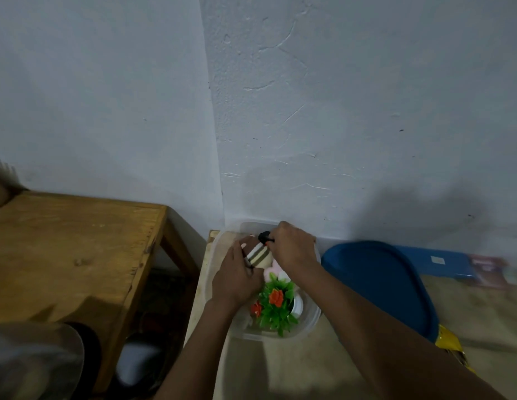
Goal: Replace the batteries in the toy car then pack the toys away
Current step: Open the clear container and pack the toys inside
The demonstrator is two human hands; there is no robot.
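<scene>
Toys: striped plush [258, 256], fake plant [276, 310] in tub [309, 323]
Left hand [237, 281]: grips the plush
Right hand [292, 249]: pinches black piece [264, 235]
Beside: blue lid [375, 281]

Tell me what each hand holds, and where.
Both grip the striped toy over the clear container: left hand at its left side, right hand at the black end.

I see a clear plastic box [309, 321] on the pale surface by the wall, with toys inside. At its far end my left hand [237, 280] grips a cream toy with grey stripes [258, 255], which lies tilted. My right hand [293, 249] pinches a small black piece [264, 236] just above it — too blurred to identify. A pink plush [276, 269] sits mid-box, and a green plastic plant [276, 308] with orange flowers fills the near end.
</scene>
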